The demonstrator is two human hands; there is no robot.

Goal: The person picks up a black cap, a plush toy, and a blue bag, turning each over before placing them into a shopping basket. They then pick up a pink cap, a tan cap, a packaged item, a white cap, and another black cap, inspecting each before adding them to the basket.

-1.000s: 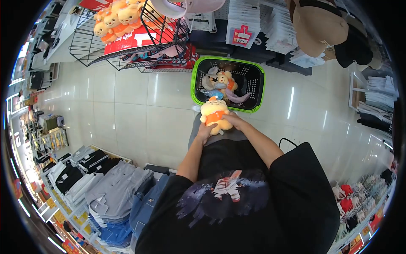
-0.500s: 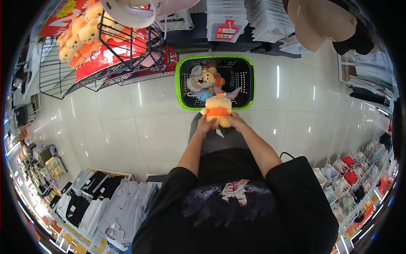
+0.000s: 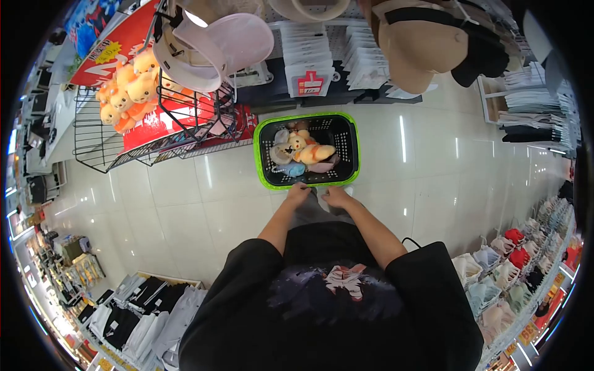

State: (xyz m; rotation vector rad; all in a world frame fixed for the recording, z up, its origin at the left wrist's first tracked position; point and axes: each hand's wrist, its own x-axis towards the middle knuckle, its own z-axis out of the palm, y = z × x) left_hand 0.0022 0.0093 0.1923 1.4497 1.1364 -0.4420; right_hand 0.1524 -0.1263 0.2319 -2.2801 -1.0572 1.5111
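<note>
A black shopping basket [image 3: 354, 151] with a bright green rim stands on the floor in front of me. Inside, a yellow plush toy [image 3: 323, 153] with an orange band lies on its side over another plush toy [image 3: 297, 141]. A pale cap-like item [image 3: 281, 154], a blue item [image 3: 289, 169] and a pinkish item [image 3: 325, 166] share the basket. Just below its near rim is my left hand [image 3: 299, 194], fingers curled with nothing visible in them. My right hand [image 3: 338, 197] is beside it, also curled and holding nothing visible.
A wire rack [image 3: 93, 148] with several plush toys [image 3: 133, 86] stands at the left. White visors [image 3: 229, 46] and a tan cap [image 3: 417, 43] hang ahead above packaged goods [image 3: 307, 55]. Folded clothes [image 3: 133, 315] lie behind left; hanging bras [image 3: 504, 266] line the right.
The plush toy that both hands held over the basket's near rim now lies inside it. My hands have let go and drawn back slightly. The view has shifted, placing the basket lower.
</note>
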